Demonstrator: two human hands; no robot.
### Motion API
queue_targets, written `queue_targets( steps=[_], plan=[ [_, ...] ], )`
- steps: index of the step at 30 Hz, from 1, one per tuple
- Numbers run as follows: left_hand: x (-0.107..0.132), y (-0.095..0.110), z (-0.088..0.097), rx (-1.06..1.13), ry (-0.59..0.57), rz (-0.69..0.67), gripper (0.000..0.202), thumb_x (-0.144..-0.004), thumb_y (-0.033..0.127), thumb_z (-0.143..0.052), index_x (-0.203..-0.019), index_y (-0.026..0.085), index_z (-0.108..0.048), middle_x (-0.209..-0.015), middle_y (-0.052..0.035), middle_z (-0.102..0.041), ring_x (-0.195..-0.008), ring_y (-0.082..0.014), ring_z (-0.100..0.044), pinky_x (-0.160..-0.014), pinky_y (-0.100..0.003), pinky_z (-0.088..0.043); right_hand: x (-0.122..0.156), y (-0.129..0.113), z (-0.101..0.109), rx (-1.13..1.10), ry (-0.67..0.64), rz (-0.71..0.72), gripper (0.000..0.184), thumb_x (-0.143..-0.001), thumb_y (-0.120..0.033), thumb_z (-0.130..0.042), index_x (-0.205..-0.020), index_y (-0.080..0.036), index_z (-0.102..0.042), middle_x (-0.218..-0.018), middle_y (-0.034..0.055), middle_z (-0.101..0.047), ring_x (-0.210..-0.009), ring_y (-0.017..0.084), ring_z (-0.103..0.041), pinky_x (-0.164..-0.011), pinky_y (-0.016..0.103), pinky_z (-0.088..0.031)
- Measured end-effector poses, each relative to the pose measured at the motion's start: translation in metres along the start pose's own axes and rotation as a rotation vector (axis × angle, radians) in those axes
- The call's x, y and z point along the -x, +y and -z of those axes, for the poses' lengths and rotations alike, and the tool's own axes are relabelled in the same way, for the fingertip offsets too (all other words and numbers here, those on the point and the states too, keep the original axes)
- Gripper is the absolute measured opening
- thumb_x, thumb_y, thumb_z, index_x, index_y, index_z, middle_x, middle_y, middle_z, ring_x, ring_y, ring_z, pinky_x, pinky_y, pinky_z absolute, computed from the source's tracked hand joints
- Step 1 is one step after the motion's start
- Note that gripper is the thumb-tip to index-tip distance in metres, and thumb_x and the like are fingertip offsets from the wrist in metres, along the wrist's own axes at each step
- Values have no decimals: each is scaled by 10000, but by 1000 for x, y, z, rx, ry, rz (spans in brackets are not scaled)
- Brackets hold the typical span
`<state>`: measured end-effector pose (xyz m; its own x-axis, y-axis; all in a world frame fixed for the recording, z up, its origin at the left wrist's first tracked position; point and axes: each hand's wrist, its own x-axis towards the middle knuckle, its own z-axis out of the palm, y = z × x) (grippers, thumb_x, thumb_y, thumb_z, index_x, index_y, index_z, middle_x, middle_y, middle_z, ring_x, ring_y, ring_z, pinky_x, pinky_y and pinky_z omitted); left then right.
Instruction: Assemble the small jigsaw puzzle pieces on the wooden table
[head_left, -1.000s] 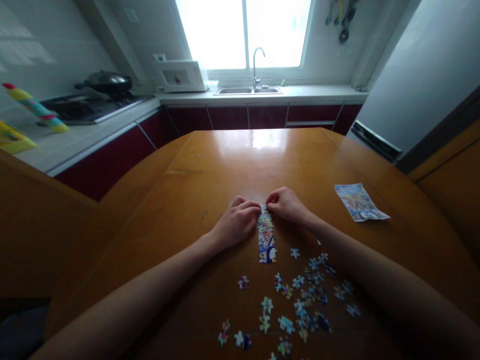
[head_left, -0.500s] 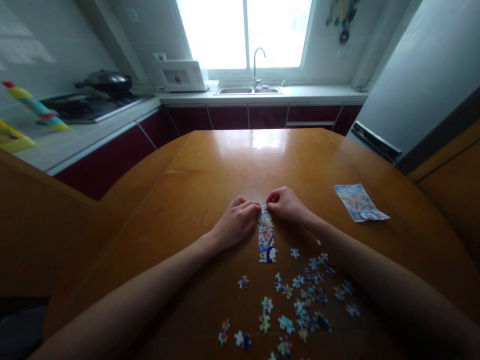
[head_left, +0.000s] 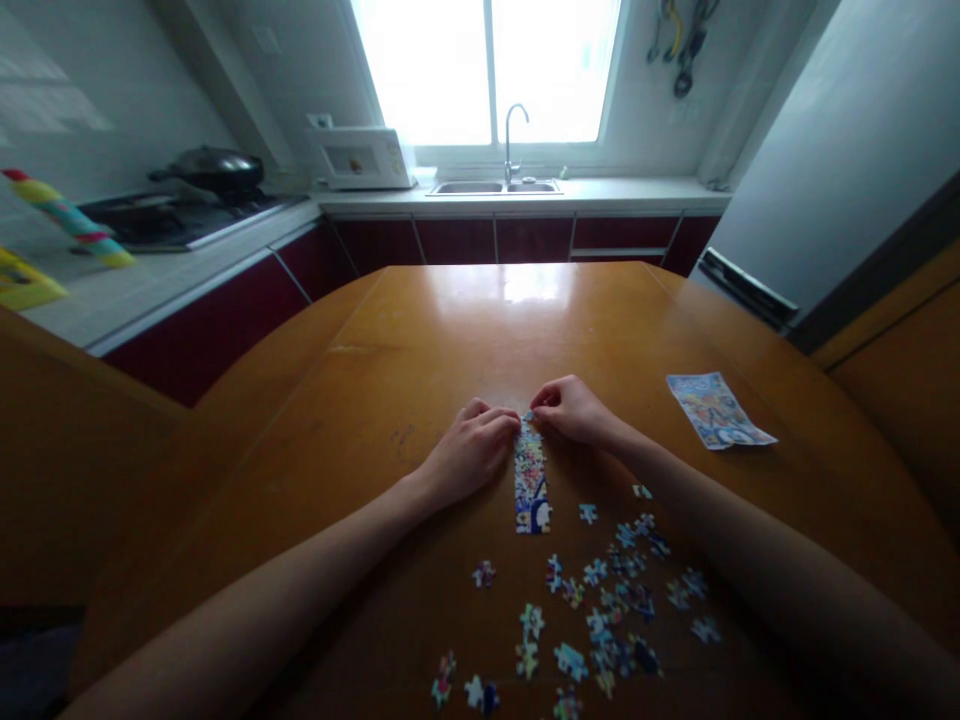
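Observation:
A narrow strip of joined jigsaw pieces (head_left: 531,480) lies lengthwise on the wooden table in front of me. At the strip's far left corner, my left hand (head_left: 472,443) rests with bent fingers, and its fingertips press against the edge. My right hand (head_left: 570,407) is closed in a pinch at the far end, on a light blue puzzle piece (head_left: 528,415) that its fingers partly cover. Loose puzzle pieces (head_left: 600,625) are scattered nearer to me, mostly right of the strip. One lone piece (head_left: 484,573) sits below the strip, to the left.
A creased picture sheet (head_left: 718,410) lies on the right of the table (head_left: 420,330). Beyond the far table edge stand a counter with a sink (head_left: 495,188) and a microwave (head_left: 360,158). A stove with a lidded pan (head_left: 214,170) is at the left, a fridge at the right.
Both hands stay at the far end of the strip with barely any movement. The whole view has shifted slightly, and a loose piece beside my right forearm shows more fully.

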<state>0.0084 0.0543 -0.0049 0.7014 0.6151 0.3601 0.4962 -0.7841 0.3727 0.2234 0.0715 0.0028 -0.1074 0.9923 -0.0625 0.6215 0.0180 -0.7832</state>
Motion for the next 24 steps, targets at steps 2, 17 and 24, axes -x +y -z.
queue_targets(
  steps=[2, 17, 24],
  plan=[
    [0, 0, 0, -6, -3, 0, 213, -979, 176, -515, -1119, 221, -669, -1180, -32, -704, -971, -220, -526, -944, -386, -470, 0, -3, 5, -23, -4, -24, 168, -785, -103, -658, -876, -80, -797, -742, 89, -758, -605, 135, -620, -522, 204, -432],
    [3, -1, -3, -132, -4, 35, 322, -924, 109, -516, -1196, 232, -638, -1286, -105, -483, -1178, -288, -419, -1045, -489, -477, 31, -30, 96, -39, 74, 86, 89, -810, -159, -699, -833, -130, -780, -777, 71, -741, -665, 131, -607, -577, 232, -443],
    [1, -11, -9, -40, -6, 72, 289, -939, 142, -513, -1180, 241, -639, -1199, -95, -522, -1120, -265, -459, -1042, -485, -465, 75, 18, 107, 105, -27, -34, 111, -795, -192, -675, -811, -146, -774, -748, 62, -742, -659, 146, -625, -594, 245, -461]
  ],
)
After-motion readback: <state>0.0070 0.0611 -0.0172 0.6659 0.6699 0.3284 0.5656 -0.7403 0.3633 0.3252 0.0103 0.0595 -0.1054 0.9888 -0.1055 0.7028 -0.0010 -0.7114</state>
